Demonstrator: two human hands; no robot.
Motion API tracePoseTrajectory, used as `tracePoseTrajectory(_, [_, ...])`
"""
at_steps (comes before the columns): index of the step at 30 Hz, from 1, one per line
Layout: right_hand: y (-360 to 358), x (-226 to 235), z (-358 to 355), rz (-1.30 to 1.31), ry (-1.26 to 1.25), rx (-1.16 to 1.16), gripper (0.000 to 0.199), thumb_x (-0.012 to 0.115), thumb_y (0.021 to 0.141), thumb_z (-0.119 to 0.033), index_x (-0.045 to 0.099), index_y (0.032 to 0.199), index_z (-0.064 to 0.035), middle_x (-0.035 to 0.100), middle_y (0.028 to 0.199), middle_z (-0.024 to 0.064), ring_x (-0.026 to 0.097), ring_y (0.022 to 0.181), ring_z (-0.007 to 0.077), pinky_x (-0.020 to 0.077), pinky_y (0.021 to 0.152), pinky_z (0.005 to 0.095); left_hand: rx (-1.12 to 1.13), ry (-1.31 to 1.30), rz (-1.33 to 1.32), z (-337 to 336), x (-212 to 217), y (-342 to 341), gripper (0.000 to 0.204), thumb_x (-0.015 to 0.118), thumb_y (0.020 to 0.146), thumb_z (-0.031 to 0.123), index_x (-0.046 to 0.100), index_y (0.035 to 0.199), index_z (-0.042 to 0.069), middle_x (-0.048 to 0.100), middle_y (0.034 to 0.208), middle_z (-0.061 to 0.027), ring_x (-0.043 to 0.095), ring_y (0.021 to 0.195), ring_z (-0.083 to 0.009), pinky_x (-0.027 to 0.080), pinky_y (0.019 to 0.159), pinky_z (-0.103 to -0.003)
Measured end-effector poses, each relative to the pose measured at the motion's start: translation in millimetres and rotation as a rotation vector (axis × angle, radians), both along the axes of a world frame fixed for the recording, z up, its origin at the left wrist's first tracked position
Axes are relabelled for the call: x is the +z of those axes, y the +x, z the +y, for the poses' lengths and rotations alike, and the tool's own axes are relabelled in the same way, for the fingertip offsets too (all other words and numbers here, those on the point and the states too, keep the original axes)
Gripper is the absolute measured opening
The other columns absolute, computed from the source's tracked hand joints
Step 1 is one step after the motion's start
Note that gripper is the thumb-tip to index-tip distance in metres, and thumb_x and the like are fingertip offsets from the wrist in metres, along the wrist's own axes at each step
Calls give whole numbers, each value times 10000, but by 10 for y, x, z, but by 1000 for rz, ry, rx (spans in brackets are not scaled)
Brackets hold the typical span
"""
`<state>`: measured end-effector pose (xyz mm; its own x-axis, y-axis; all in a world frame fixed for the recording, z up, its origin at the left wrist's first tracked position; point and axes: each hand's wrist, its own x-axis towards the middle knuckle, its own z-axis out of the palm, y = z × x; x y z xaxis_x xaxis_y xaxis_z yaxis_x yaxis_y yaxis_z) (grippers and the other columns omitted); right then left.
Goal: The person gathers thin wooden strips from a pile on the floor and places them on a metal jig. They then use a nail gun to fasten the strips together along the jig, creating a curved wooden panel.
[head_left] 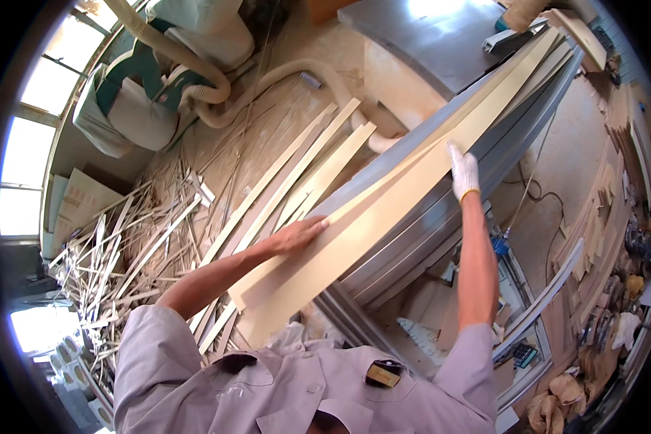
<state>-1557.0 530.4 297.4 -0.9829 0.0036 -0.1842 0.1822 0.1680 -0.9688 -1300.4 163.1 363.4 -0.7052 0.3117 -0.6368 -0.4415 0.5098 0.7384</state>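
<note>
A long, pale wooden board (383, 224) runs aslant from near my waist to the far right. It lies over at least one similar board and above a long grey machine bed (412, 242). My bare left hand (301, 235) is closed on the left edge, with its thumb on top and the other fingers partly hidden. Farther along, my right hand (464, 173), in a white knit glove, grips the right edge. Its fingertips show on the board's face, and the thumb is hard to make out. The far ends of the boards (539, 54) fan slightly apart.
Several loose planks (304, 173) lean or lie to the left, beside a heap of thin offcuts (116, 253). A dust hose (282, 70) curves across the floor. Ahead stands a metal-topped table (419, 36). Stacked wood (607, 210) lines the right, near a cord (535, 181).
</note>
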Motion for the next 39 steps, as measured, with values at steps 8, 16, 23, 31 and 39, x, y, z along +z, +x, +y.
tracePoseTrajectory(8, [428, 83, -232, 49, 515, 9, 804, 543, 981, -648, 640, 1080, 144, 671, 1066, 366, 638, 1084, 499, 508, 914, 491, 17, 38, -128, -10, 226, 69, 949, 275, 1019, 740, 322, 1574, -29, 324, 1640, -203, 294, 1523, -303, 227, 1248, -405])
tracePoseTrajectory(16, [1699, 83, -1477, -101, -387, -376, 700, 699, 975, -418, 463, 1414, 73, 569, 1397, 193, 567, 1238, 265, 460, 1051, 383, 84, 190, -154, 29, 83, 279, 983, 454, 979, 730, 246, 1614, 9, 308, 1646, -179, 258, 1531, -303, 197, 1249, -441])
tracePoseTrajectory(23, [1619, -118, -1527, -116, -176, -409, 898, 699, 947, -461, 302, 1496, 129, 514, 1425, 332, 556, 1286, 428, 458, 1084, 444, 50, 99, -127, 133, 137, 256, 1035, 547, 947, 712, 222, 1613, -10, 333, 1612, -224, 336, 1485, -309, 283, 1210, -441])
tracePoseTrajectory(31, [2808, 227, -1288, -68, -111, -330, 778, 632, 984, -479, 434, 1458, 105, 527, 1444, 313, 529, 1348, 381, 403, 1145, 411, 8, -51, 178, -182, -197, 422, 1055, 592, 912, 729, 311, 1567, -48, 503, 1475, -292, 514, 1360, -349, 428, 1107, -413])
tracePoseTrajectory(39, [5567, 808, -710, 19, -452, -381, 429, 674, 1005, -195, 571, 1342, 50, 675, 1131, 75, 650, 1000, 128, 534, 844, 279, -180, -578, 698, 250, 216, 1121, 1258, 859, 683, 640, 283, 1501, -123, 541, 1359, -362, 599, 1222, -478, 484, 1057, -479])
